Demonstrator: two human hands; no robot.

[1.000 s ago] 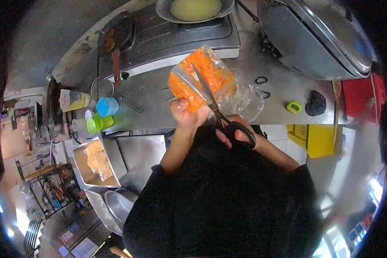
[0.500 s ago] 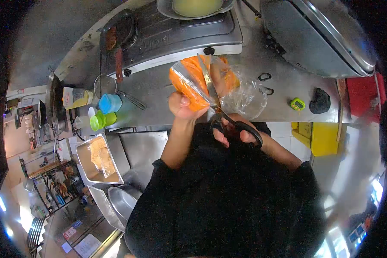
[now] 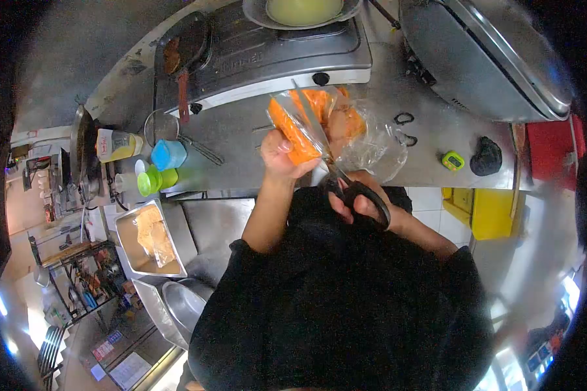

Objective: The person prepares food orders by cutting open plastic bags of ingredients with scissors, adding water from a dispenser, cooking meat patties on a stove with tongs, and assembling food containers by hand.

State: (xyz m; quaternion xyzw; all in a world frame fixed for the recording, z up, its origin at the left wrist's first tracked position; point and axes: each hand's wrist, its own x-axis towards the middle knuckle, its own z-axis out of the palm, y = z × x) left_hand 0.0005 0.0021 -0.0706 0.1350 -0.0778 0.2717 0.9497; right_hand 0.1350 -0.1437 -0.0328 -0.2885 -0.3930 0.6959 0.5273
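Note:
A clear plastic bag with orange contents is gripped by my left hand, fingers wrapped round its lower left side. My right hand is closed through the black handles of a pair of scissors. The metal blades point up and away from me and lie across the orange part of the bag, nearly together. Loose clear plastic spreads to the right of the blades, above the counter. A pinkish shape shows by the plastic right of the blades; I cannot make out what it is.
Beyond the bag stands a gas stove with a bowl of yellowish liquid. Blue and green containers are at left, above a metal tray. A green timer and black bundle lie right.
The scissors' handles have come closer together in my right hand, and the blades have closed across the bag. The orange bag has tilted and shifted slightly to the right in my left hand.

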